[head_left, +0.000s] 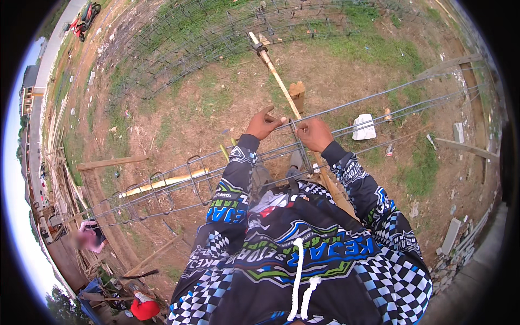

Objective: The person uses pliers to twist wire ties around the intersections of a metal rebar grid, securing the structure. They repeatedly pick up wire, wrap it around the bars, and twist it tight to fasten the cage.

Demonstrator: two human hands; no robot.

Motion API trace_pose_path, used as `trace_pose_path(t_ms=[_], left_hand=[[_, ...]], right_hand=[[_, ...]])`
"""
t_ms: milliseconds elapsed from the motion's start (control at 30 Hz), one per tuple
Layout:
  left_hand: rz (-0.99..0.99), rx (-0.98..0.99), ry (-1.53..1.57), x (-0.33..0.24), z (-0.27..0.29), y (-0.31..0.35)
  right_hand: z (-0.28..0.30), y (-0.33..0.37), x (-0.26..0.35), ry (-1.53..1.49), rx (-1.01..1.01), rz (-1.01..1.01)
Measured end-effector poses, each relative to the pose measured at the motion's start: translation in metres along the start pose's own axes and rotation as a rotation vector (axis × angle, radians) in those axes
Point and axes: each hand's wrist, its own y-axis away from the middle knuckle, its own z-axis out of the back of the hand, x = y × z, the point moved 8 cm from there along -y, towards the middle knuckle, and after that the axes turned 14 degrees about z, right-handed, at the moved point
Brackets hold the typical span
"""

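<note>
A long, narrow cage of steel rebar (pixel 374 104) runs across in front of me, with square stirrups (pixel 196 179) spaced along its left part. My left hand (pixel 264 123) is at the upper bar, its fingers curled and its fingertips close to a stirrup's top corner. Whatever its fingers hold is too small to make out. On the other side of that stirrup (pixel 301 145), my right hand (pixel 315 134) pinches at the same corner with closed fingers. Both forearms reach over the cage's near bars.
A wooden pole (pixel 276 76) passes beneath the cage between my hands. More rebar cages (pixel 179 54) lie on the grass beyond. A white block (pixel 364 127) rests right of my right hand. Planks (pixel 114 216) lie left, near a person in red (pixel 144 309).
</note>
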Motion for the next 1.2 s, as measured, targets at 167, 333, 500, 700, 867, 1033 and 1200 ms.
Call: trace_pose_path(t_ms=[167,333,500,700,867,1033,1200], left_hand=[[-0.071,0.056,-0.042,-0.006,0.003,0.003],[-0.089,0.101,0.076,-0.021,-0.018,-0.002],[-0.106,0.071,0.035,-0.031,-0.025,-0.008],[-0.048,0.135,0.041,-0.026,-0.031,-0.011],[-0.015,0.025,0.041,-0.032,-0.032,-0.001],[-0.103,-0.206,-0.132,-0.034,-0.033,-0.003],[-0.117,-0.309,-0.148,-0.021,-0.035,-0.012]], right_hand=[[0.004,0.016,0.025,0.223,-0.119,0.104],[-0.005,0.03,0.031,0.303,-0.169,0.084],[-0.008,0.034,0.033,0.367,-0.165,0.07],[-0.019,0.041,0.034,0.367,-0.231,0.129],[-0.015,0.045,0.042,0.333,-0.273,0.162],[-0.01,0.044,0.048,0.319,-0.279,0.2],[-0.006,0.041,0.05,0.32,-0.287,0.279]])
